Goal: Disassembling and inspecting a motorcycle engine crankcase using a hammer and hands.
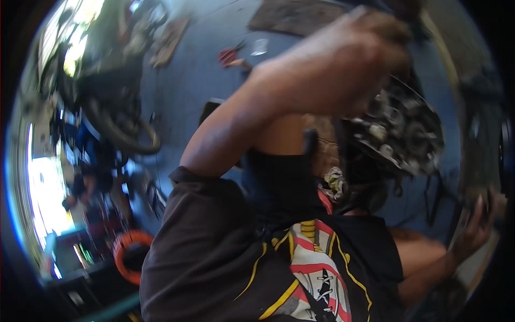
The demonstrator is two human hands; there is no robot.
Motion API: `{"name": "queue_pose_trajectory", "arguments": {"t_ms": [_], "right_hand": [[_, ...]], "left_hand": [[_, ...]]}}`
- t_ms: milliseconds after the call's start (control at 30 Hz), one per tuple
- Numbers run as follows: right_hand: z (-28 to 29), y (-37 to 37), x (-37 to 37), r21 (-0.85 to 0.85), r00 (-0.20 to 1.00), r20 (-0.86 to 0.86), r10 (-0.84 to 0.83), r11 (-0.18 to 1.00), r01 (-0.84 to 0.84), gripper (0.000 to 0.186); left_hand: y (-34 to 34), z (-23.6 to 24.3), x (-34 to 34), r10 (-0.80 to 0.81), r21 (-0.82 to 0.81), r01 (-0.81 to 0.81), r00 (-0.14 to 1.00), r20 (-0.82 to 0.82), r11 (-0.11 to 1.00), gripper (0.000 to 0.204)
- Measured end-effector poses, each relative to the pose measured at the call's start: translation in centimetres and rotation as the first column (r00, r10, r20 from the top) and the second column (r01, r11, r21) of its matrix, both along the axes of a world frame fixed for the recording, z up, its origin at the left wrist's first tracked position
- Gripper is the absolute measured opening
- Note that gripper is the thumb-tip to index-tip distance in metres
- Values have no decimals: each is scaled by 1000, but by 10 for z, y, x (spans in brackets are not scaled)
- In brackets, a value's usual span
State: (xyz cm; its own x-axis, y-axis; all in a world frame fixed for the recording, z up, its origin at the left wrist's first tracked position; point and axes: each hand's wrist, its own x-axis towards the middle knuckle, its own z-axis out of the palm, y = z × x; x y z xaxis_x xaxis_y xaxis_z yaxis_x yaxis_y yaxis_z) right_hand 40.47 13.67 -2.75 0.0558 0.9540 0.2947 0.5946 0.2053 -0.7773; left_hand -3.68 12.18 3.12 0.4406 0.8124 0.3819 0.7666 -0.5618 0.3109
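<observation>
My left arm reaches across the view toward the upper right. At its end my left hand (378, 43) is curled and smeared by motion, with a dark shape just beyond it that I cannot make out. Below that hand lies a partly opened engine (399, 129), greasy metal with gears and round parts showing. My right hand (475, 228) is off at the right edge, its fingers bent around something dark and too blurred to name. Beside the engine, near my legs, is a crumpled yellowish-white rag (335, 183).
Red-handled pliers or scissors (228, 56) and a small clear plastic bag (259, 47) lie on the blue-grey floor (188, 86). A brown board (292, 16) is at the far side. Left stands a motorcycle wheel (126, 129), with an orange ring (129, 256) nearer me.
</observation>
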Motion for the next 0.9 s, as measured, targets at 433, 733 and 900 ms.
{"name": "queue_pose_trajectory", "arguments": {"t_ms": [433,733,900], "right_hand": [[4,121,128,358,653,729,-204,927,-110,39],[-48,99,117,-45,570,820,46,999,-16,40],[-43,97,65,-115,549,831,86,993,19,39]], "left_hand": [[-310,-351,-297,902,-634,-769,216,-374,-79,26],[-307,-439,-256,741,-758,-628,423,-522,-175,36],[-326,-475,-258,799,-746,-659,397,-452,-96,34]]}}
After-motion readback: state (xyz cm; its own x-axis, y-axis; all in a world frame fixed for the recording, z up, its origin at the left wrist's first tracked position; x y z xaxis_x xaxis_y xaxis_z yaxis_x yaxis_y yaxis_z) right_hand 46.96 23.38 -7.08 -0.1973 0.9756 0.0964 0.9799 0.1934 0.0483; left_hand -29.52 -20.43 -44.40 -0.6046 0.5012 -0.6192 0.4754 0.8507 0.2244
